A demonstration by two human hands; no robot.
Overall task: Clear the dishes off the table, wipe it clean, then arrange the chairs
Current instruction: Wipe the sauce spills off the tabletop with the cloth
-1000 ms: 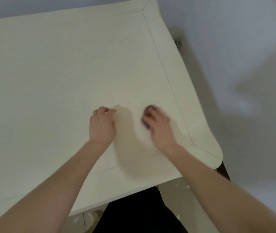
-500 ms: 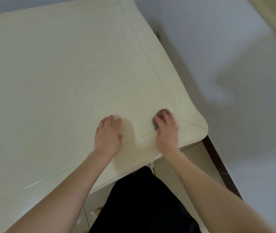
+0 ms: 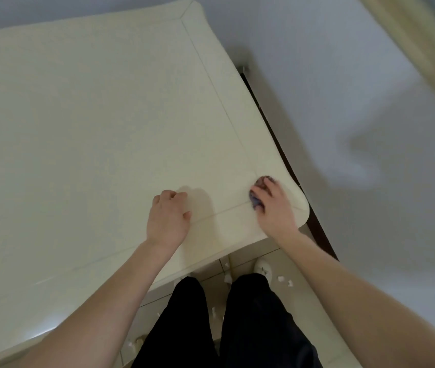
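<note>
The cream table (image 3: 83, 123) fills the left and middle of the view, with a raised border strip along its edges. My right hand (image 3: 274, 208) presses a small dark bluish cloth (image 3: 260, 189) onto the table near its front right corner; only part of the cloth shows past my fingers. My left hand (image 3: 168, 219) rests on the tabletop to the left of it, fingers curled under, with nothing visible in it. No dishes or chairs are in view.
A white wall (image 3: 343, 88) runs close along the table's right side, with a dark skirting strip (image 3: 314, 221) at its foot. My black-trousered legs (image 3: 227, 322) stand at the front edge on a tiled floor (image 3: 298, 285) strewn with small white scraps.
My right hand has slid the cloth rightward and toward the table's front right corner. My left hand has followed toward the front edge. The view has shifted back, showing my legs and the floor.
</note>
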